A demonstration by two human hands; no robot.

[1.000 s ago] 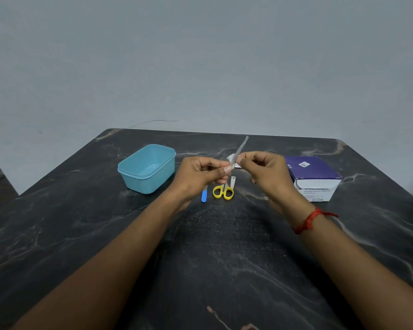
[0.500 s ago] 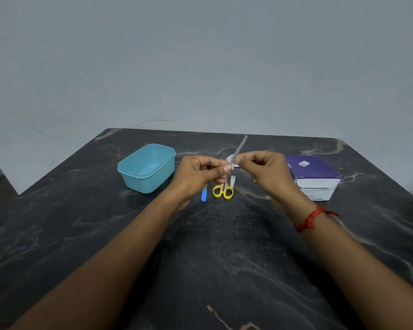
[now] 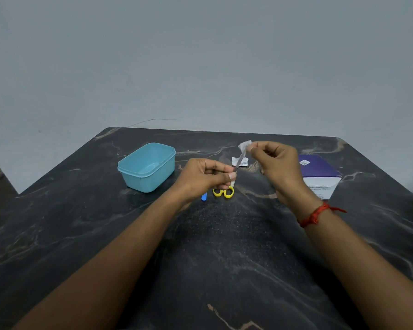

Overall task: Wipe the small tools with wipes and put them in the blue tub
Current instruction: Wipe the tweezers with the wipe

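Observation:
My left hand (image 3: 206, 178) pinches the lower end of a thin metal tool (image 3: 239, 161) that points up and to the right. My right hand (image 3: 277, 165) pinches a small white wipe (image 3: 244, 145) around the tool's upper tip. The blue tub (image 3: 146, 166) stands open and empty on the table, left of my hands. Yellow-handled scissors (image 3: 223, 192) and a blue-handled tool (image 3: 203, 196) lie on the table just below my left hand, partly hidden by it.
A purple and white box (image 3: 318, 173) sits at the right, behind my right wrist. A torn white wipe wrapper (image 3: 240, 161) lies on the black marble table (image 3: 224, 246) behind the tool. The table's far edge meets a grey wall.
My right hand has slid the wipe up along the tool from near my left fingers to its upper tip. My left hand has stayed in place.

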